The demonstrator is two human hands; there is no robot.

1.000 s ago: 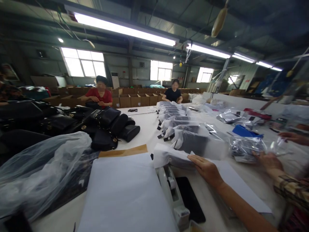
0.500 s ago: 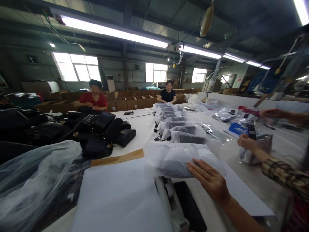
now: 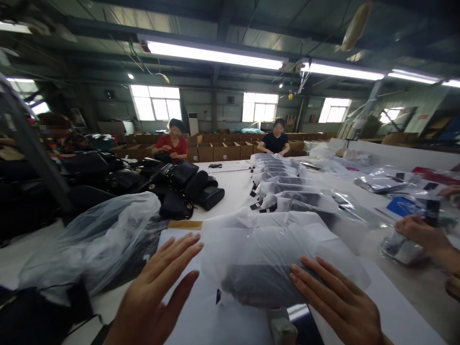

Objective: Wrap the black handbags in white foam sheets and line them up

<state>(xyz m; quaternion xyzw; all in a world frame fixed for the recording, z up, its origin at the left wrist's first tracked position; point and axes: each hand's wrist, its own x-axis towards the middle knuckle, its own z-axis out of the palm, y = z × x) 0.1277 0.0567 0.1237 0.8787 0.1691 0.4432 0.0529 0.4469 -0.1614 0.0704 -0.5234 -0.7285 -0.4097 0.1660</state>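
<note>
Left hand [image 3: 153,287] was spread, right hand [image 3: 338,304] lay flat on some filmy wrapper [image 3: 266,239], dark thing [image 3: 257,282] inside, toward tabletop's [image 3: 232,184] near edge.

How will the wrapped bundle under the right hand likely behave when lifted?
The wrapped bundle is probably floppy at its edges, where the thin wrap creases. The dark contents bulge, so its middle may be firmer. It may slip, since the right hand lies on it, not around it.

The wrapped bundle [image 3: 266,249] looked translucent, thin-skinned and creased; the white paper [image 3: 201,321] was smooth and matt. The black bags [image 3: 184,176] had a leathery sheen, the plastic sack [image 3: 108,235] was filmy, the boxes [image 3: 206,153] matt cardboard.
</note>
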